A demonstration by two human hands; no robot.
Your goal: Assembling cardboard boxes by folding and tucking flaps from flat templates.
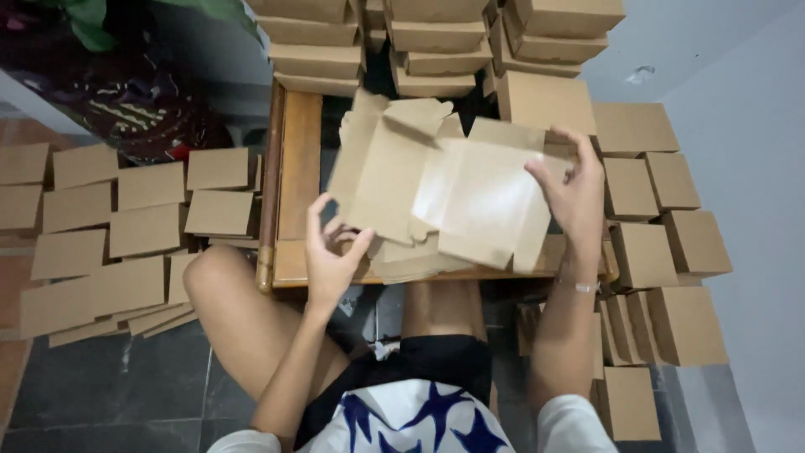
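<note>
Unfolded cardboard box blank (pixel 436 197) at frame centre, above low wooden table (pixel 298 159); long axis runs left-right. Left hand (pixel 331 252) pinches lower-left flap; right hand (pixel 574 197) grips right edge, fingers curled. Both hands touching; 0 gap.

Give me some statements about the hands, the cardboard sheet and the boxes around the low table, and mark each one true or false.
1. Both hands hold one unfolded cardboard sheet. True: the left hand grips its near left edge, the right hand its right side.
2. The sheet is already a closed box. False: it is open, with flaps sticking out.
3. Folded boxes stand on the floor on the right side. True.
4. The flat cardboard pieces on the left lie on the wooden table. False: they lie on the floor beside it.
5. The stacked boxes are behind the table. True.
</note>
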